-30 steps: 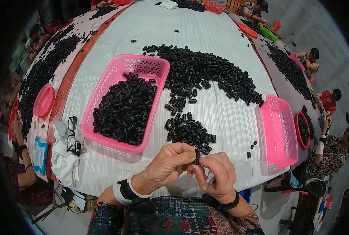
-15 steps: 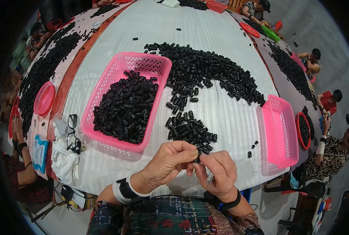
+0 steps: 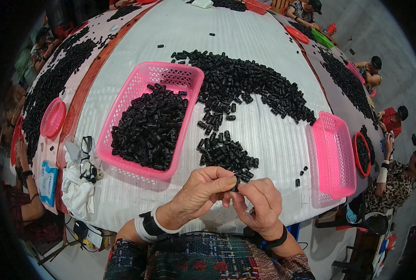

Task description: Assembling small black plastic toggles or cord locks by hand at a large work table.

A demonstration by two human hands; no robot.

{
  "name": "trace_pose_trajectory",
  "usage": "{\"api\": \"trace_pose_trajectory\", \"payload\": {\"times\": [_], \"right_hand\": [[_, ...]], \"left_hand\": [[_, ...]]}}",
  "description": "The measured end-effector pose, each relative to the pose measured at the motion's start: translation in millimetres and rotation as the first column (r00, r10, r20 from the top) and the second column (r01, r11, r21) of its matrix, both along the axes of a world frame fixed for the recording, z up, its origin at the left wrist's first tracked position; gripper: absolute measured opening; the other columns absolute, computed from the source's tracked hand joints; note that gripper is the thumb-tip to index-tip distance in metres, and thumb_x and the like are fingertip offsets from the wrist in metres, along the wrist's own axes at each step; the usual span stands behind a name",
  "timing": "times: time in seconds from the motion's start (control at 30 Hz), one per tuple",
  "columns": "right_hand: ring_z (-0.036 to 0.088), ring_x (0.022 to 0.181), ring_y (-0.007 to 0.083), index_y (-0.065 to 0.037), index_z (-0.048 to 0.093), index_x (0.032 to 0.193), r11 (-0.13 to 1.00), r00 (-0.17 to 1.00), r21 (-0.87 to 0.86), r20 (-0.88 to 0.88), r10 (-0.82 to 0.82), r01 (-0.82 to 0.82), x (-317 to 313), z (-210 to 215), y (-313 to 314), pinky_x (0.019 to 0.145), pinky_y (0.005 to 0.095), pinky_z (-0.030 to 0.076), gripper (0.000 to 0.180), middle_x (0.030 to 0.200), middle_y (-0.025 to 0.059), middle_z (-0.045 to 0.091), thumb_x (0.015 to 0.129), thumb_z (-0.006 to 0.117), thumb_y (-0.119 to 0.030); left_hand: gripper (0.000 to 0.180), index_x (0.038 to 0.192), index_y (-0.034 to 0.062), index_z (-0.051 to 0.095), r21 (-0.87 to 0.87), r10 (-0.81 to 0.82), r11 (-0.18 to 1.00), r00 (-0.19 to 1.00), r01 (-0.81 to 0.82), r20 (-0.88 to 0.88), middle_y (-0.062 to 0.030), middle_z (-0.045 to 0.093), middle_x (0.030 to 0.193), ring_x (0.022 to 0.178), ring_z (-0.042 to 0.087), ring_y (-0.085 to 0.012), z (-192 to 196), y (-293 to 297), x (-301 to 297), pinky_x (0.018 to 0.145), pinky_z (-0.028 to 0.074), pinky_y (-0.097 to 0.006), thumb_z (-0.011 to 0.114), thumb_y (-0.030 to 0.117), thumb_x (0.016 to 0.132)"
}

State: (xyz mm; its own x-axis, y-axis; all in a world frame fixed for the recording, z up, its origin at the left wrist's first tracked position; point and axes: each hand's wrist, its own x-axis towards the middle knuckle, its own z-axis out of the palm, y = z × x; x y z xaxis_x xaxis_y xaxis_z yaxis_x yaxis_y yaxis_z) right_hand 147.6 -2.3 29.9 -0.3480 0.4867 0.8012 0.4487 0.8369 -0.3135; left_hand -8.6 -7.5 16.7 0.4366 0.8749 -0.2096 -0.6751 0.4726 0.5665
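Note:
At the near edge of the table, my left hand point(image 3: 201, 190) pinches a small black cylindrical part point(image 3: 236, 185) between thumb and fingers. My right hand point(image 3: 260, 203) meets it there, its fingers closed on the same part; something thin and clear, too small to name, shows under those fingers. Just beyond my hands lies a small pile of similar black parts point(image 3: 226, 151). A pink basket point(image 3: 106, 150) heaped with such parts stands to the left. Farther off, a larger heap of them point(image 3: 250, 81) curves across the table.
To the right stands another pink basket point(image 3: 336, 186) with nothing visible inside. Eyeglasses point(image 3: 85, 158) and a white cloth point(image 3: 77, 196) lie at the left, beside a blue-and-white packet point(image 3: 47, 183). A few loose parts point(image 3: 298, 182) lie right of my hands. Other people work along both sides.
Both hands stay together around the black part, with only slight finger movement. The basket and piles have not visibly moved.

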Motion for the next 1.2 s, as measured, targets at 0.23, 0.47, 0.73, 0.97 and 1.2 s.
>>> {"api": "trace_pose_trajectory", "payload": {"times": [0.23,0.47,0.73,0.97,1.2], "right_hand": [[0.051,0.056,0.0186,-0.002,0.058,0.084,1.0,0.999,0.018,0.044,0.015,-0.016,2.1,0.3,0.7,0.046,0.0274,0.04,0.03,0.076,0.0069,0.054,0.057,0.072,0.0],[0.049,0.055,0.0203,-0.002,0.055,0.083,0.954,0.996,-0.285,-0.03,0.088,-0.093,7.6,15.9,-3.6,0.047,0.0283,0.039,0.025,0.072,0.0083,0.053,0.064,0.07,-0.008],[0.046,0.057,0.0247,0.0,0.053,0.073,0.822,0.983,-0.555,-0.178,0.032,-0.127,14.5,7.9,3.3,0.052,0.0326,0.036,0.013,0.063,0.0101,0.048,0.083,0.048,-0.005],[0.044,0.053,0.0237,-0.001,0.053,0.068,0.888,0.999,-0.461,-0.049,-0.009,-0.015,10.7,6.5,9.2,0.047,0.0335,0.034,0.015,0.06,0.0085,0.047,0.081,0.054,-0.009],[0.044,0.05,0.0241,-0.003,0.053,0.067,0.924,0.999,-0.381,0.021,-0.035,0.04,10.6,3.5,11.5,0.045,0.0336,0.034,0.015,0.059,0.0078,0.047,0.08,0.056,-0.01]], "left_hand": [[0.012,0.089,0.0005,0.059,0.01,-0.018,1.0,1.0,0.018,-0.009,-0.0053,0.059,0.076,0.061,0.056,-0.0112,-1.0,1.1,-0.9,0.052,0.047,-0.024,0.059,0.011,0.083],[0.013,0.091,0.0012,0.059,-0.018,-0.048,0.999,0.998,0.049,0.042,-0.0062,0.059,0.077,0.062,0.055,-0.0109,-7.7,1.0,-0.4,0.053,0.047,-0.025,0.058,0.012,0.083],[0.011,0.089,0.0029,0.058,-0.055,-0.117,0.991,0.992,0.12,0.052,-0.0058,0.059,0.076,0.061,0.054,-0.01,-0.5,-0.5,1.2,0.054,0.047,-0.024,0.056,0.013,0.084],[0.01,0.088,0.0032,0.058,-0.044,-0.113,0.992,0.993,0.114,0.033,-0.0049,0.058,0.074,0.06,0.054,-0.0094,1.1,-0.2,1.8,0.052,0.047,-0.024,0.056,0.012,0.085],[0.011,0.088,0.0022,0.058,-0.041,-0.104,0.994,0.994,0.106,0.036,-0.0044,0.057,0.073,0.06,0.053,-0.0093,-0.2,0.3,2.0,0.052,0.048,-0.024,0.056,0.012,0.084]]}}
